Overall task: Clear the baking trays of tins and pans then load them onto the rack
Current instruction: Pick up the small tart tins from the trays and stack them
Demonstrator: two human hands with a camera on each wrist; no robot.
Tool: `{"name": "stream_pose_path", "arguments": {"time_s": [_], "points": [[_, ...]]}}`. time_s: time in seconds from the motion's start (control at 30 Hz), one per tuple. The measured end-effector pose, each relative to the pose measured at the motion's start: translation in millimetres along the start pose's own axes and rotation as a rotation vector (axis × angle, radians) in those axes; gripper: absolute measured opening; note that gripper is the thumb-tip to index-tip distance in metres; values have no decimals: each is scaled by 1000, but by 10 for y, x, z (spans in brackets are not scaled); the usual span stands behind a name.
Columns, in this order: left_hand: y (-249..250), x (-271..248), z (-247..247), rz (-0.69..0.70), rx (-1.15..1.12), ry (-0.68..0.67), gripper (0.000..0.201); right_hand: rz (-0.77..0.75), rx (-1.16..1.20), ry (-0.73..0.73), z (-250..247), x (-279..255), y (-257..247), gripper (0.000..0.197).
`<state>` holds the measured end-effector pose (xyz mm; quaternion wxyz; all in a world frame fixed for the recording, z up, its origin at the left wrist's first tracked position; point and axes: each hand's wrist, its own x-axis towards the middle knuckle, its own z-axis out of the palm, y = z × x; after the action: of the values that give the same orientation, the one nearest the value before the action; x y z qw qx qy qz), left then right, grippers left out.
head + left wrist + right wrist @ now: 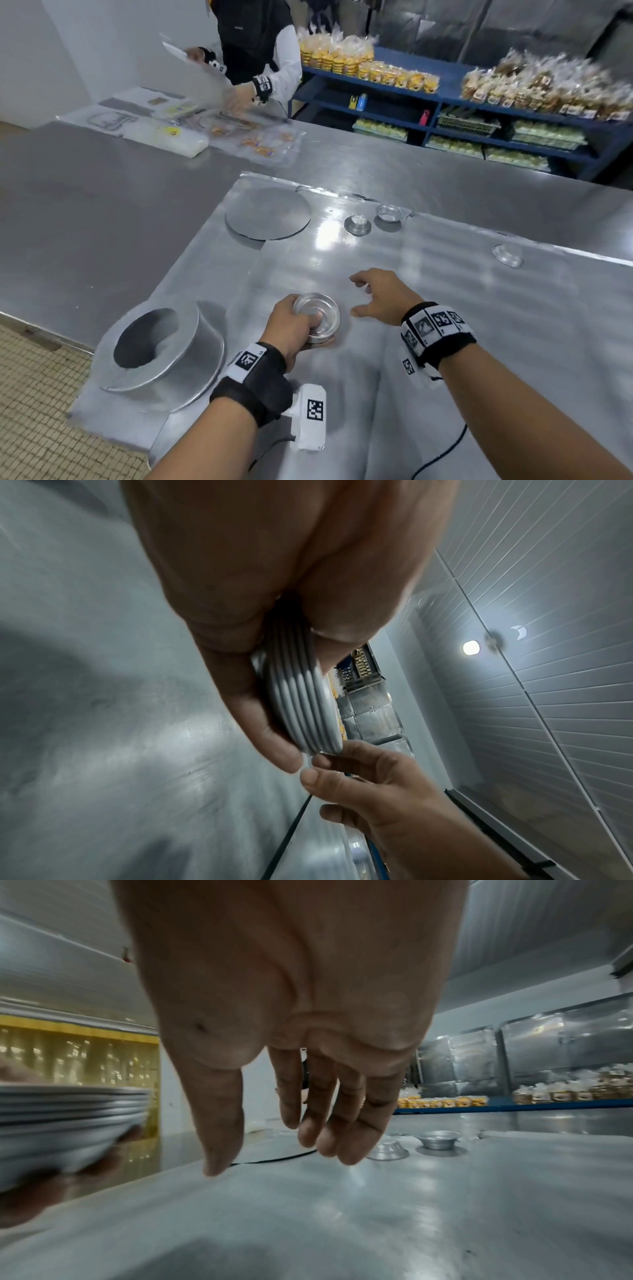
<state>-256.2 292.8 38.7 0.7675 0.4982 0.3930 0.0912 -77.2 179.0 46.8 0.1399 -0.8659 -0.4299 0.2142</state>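
Left hand (291, 325) grips a stack of small round tins (317, 317), thumb hooked over the top rim, fingers curled beneath; the left wrist view shows the nested rims edge-on between thumb and fingers. The stack is held just above the baking tray (445, 342), near its front.

Right hand (383, 298) hovers beside the stack, palm down, fingers (356, 1123) loosely spread and pointing left, holding nothing.

On the tray: a large round pan (161, 346) tilted at the near left corner, a flat round disc (269, 212) at the far left, two small tins (358, 224) side by side at the far edge, one of them upturned, and another small tin (508, 255) well apart to the right.

Across the steel table (85, 212), another person (257, 51) handles clear plastic bags. Blue shelves (428, 99) behind carry bagged baked goods.
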Motion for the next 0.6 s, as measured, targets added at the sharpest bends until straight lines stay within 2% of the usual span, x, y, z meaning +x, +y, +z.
{"name": "stream_pose_path", "arguments": {"time_s": [0.17,0.4,0.6], "points": [[64,292,27,-27,-12,-11,29,150,16,95,-112,532,235,63],[51,796,121,-53,19,18,29,241,-120,153,-294,1448,572,58],[52,1108,190,-73,-30,14,28,289,-301,184,-359,2156,737,66]]}}
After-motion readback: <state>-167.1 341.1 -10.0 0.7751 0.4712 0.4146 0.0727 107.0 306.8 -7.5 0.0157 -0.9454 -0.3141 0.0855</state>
